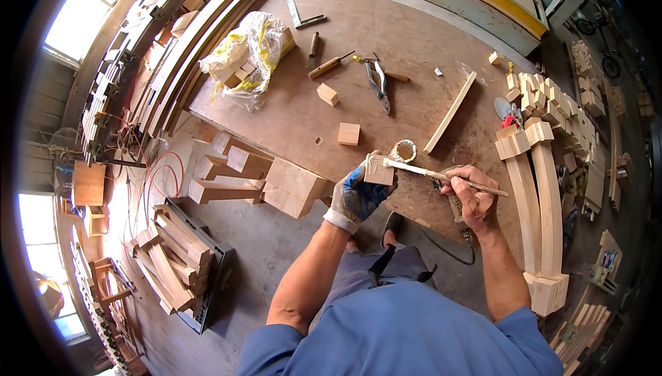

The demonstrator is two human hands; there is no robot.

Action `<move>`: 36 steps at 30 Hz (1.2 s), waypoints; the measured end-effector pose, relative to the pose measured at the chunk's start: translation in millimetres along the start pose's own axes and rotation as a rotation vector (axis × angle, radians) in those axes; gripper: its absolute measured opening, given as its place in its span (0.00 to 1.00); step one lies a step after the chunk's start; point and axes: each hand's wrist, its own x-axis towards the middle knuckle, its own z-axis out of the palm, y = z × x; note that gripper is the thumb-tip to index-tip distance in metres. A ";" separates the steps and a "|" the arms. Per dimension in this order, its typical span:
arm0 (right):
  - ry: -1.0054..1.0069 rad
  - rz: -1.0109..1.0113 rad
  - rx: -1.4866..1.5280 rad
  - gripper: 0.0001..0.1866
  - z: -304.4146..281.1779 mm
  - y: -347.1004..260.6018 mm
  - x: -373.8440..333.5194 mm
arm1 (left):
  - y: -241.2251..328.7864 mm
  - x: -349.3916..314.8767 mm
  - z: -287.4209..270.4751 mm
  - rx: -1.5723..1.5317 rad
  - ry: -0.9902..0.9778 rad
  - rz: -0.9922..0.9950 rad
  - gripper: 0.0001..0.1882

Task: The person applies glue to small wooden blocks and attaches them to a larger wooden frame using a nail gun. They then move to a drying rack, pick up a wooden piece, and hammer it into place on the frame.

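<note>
My left hand (360,193), in a blue and grey work glove, is closed around a small wooden block (378,171) near the table's front edge. White glue streaks the block's upper face. Bare, my right hand (472,198) grips the thin handle of a glue brush (434,173), whose white-coated tip lies against the block. Just beyond the block stands a small round glue pot (404,151) with a crusted rim. Beneath my right hand is a tool with a cable (455,205), partly hidden. A loose wooden block (349,134) rests farther back.
Pliers (381,87), a screwdriver (331,64), a square (298,14) and a plastic bag of blocks (252,55) lie on the table (276,124). A wooden strip (450,112) sits right of the pot. Curved wooden legs (531,203) line the right edge; a crate (214,286) stands at left.
</note>
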 end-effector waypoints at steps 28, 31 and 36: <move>-0.138 -0.366 -0.213 0.08 19.5 -26.4 9.9 | 4.2 2.0 -4.8 0.093 -0.037 -0.006 0.28; -0.135 -0.371 -0.215 0.08 24.0 -24.9 9.6 | 4.3 1.9 -5.8 0.106 -0.008 0.001 0.28; -0.211 -0.352 -0.213 0.07 23.6 -28.2 4.8 | 5.9 0.7 -7.3 0.138 0.015 0.020 0.28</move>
